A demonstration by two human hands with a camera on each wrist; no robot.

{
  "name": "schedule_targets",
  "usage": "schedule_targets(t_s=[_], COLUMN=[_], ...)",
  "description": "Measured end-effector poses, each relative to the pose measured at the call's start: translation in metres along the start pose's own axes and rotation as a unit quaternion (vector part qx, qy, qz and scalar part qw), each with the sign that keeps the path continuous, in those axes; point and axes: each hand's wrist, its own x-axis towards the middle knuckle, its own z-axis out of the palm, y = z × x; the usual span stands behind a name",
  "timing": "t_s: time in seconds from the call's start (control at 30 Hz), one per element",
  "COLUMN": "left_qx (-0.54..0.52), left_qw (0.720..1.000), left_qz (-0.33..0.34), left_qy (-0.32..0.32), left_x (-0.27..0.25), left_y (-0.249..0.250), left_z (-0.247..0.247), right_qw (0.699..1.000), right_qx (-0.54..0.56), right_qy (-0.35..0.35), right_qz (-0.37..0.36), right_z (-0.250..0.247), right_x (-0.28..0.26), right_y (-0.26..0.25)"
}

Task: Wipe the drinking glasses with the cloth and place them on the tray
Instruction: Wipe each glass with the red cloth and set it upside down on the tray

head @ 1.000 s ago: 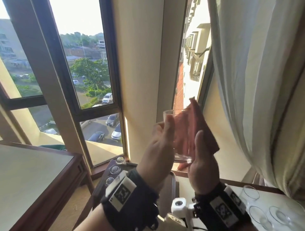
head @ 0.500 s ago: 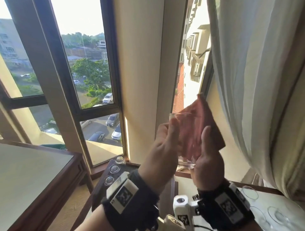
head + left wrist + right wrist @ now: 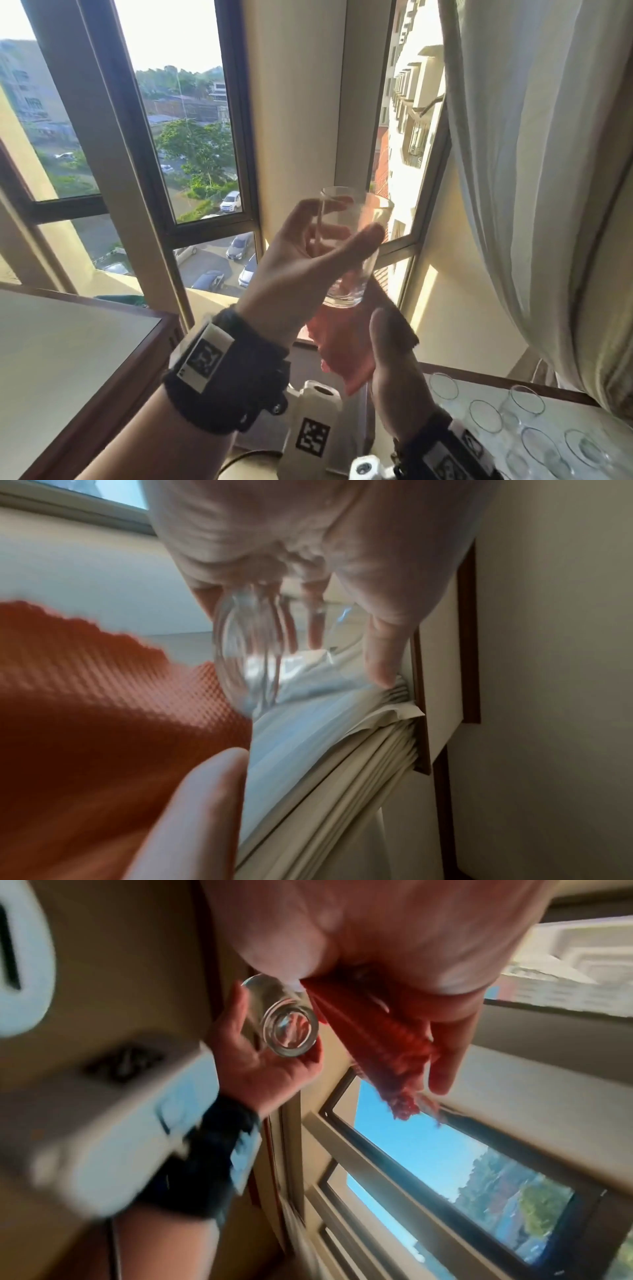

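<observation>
My left hand [image 3: 352, 219] holds a clear drinking glass [image 3: 344, 291] up against the window, thumb on one side and fingers on the other, mouth upward and tilted. Just under its base, my right hand [image 3: 387, 359] grips the folded red cloth [image 3: 342, 353], apart from the glass wall. The left wrist view has the glass [image 3: 250, 656] between my fingers with the cloth [image 3: 85, 710] beside its base. From the right wrist, the glass base [image 3: 287, 1026] faces the camera, and the cloth [image 3: 377, 1031] hangs from my right hand.
Several clear glasses [image 3: 496, 418] stand on the white-topped table [image 3: 582, 411] at lower right. A wood-edged table [image 3: 68, 359] fills the lower left. A pale curtain [image 3: 531, 171] hangs close on the right, and the window frame [image 3: 239, 137] is just beyond the glass.
The cloth was wrapped against the glass. My right hand has since drawn it down below the base, while my left hand has lifted the bare glass higher.
</observation>
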Motion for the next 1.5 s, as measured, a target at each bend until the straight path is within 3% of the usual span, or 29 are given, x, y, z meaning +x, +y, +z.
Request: schedule_targets(t_s=[0.1, 0.2, 0.27, 0.37, 0.4, 0.47, 0.63, 0.7, 0.77, 0.83, 0.87, 0.93, 1.1, 1.13, 1.17, 1.23, 1.27, 1.33, 1.37, 1.43, 1.5], left_qx=[-0.004, 0.087, 0.133, 0.136, 0.126, 0.110, 0.092, 0.097, 0.108, 0.121, 0.123, 0.127, 0.156, 0.153, 0.146, 0.129, 0.122, 0.106, 0.097, 0.098, 0.124], left_qw=[0.997, 0.991, 0.988, 0.989, 0.991, 0.993, 0.994, 0.992, 0.990, 0.988, 0.989, 0.990, 0.987, 0.987, 0.987, 0.988, 0.989, 0.992, 0.994, 0.994, 0.992], left_qz=[0.049, 0.083, 0.078, 0.056, 0.043, 0.038, 0.057, 0.077, 0.091, 0.090, 0.082, 0.054, 0.034, 0.043, 0.054, 0.074, 0.079, 0.071, 0.057, 0.030, 0.022], left_qy=[-0.053, -0.051, -0.031, -0.012, -0.013, -0.016, 0.014, 0.013, 0.013, 0.021, 0.027, 0.038, 0.000, -0.016, -0.029, -0.037, -0.030, -0.003, 0.013, 0.030, 0.025], left_x=[-0.009, -0.016, -0.020, -0.029, -0.031, -0.037, -0.050, -0.052, -0.052, -0.049, -0.047, -0.042, -0.040, -0.041, -0.042, -0.042, -0.041, -0.036, -0.033, -0.029, -0.027], left_y=[-0.003, -0.014, -0.015, -0.022, -0.025, -0.032, -0.044, -0.043, -0.042, -0.043, -0.044, -0.047, -0.050, -0.049, -0.049, -0.050, -0.051, -0.055, -0.056, -0.058, -0.059], left_z=[-0.009, -0.024, -0.039, -0.058, -0.060, -0.061, -0.056, -0.053, -0.051, -0.052, -0.053, -0.055, -0.052, -0.050, -0.048, -0.044, -0.042, -0.041, -0.041, -0.041, -0.042], right_qw=[0.981, 0.951, 0.949, 0.971, 0.974, 0.959, 0.862, 0.889, 0.960, 0.989, 0.991, 0.973, 0.839, 0.838, 0.864, 0.965, 0.989, 0.996, 0.996, 0.981, 0.927], right_qx=[0.190, 0.308, 0.307, 0.111, 0.077, -0.033, -0.285, -0.248, -0.101, -0.024, -0.042, -0.124, -0.368, -0.364, -0.328, -0.124, -0.021, 0.050, 0.034, -0.056, -0.216], right_qy=[-0.008, -0.039, -0.035, 0.028, 0.022, -0.052, -0.063, -0.069, -0.065, -0.032, -0.027, -0.039, -0.047, -0.048, -0.046, -0.031, -0.024, -0.028, -0.031, -0.019, -0.007], right_qz=[-0.025, -0.017, -0.066, -0.208, -0.212, -0.277, -0.415, -0.378, -0.252, -0.141, -0.128, -0.191, -0.397, -0.403, -0.380, -0.231, -0.142, -0.062, -0.081, -0.186, -0.306], right_z=[0.010, 0.011, 0.014, 0.010, 0.012, 0.009, 0.002, -0.001, -0.005, -0.010, -0.009, -0.003, -0.012, -0.016, -0.021, -0.026, -0.027, -0.026, -0.021, -0.007, -0.004], right_x=[0.011, 0.016, 0.017, 0.014, 0.020, 0.026, 0.035, 0.033, 0.030, 0.026, 0.023, 0.017, 0.029, 0.033, 0.034, 0.034, 0.032, 0.025, 0.022, 0.016, 0.019], right_y=[-0.020, -0.034, -0.037, -0.035, -0.033, -0.029, -0.059, -0.063, -0.063, -0.056, -0.050, -0.037, -0.031, -0.037, -0.044, -0.049, -0.048, -0.035, -0.027, -0.012, -0.009])
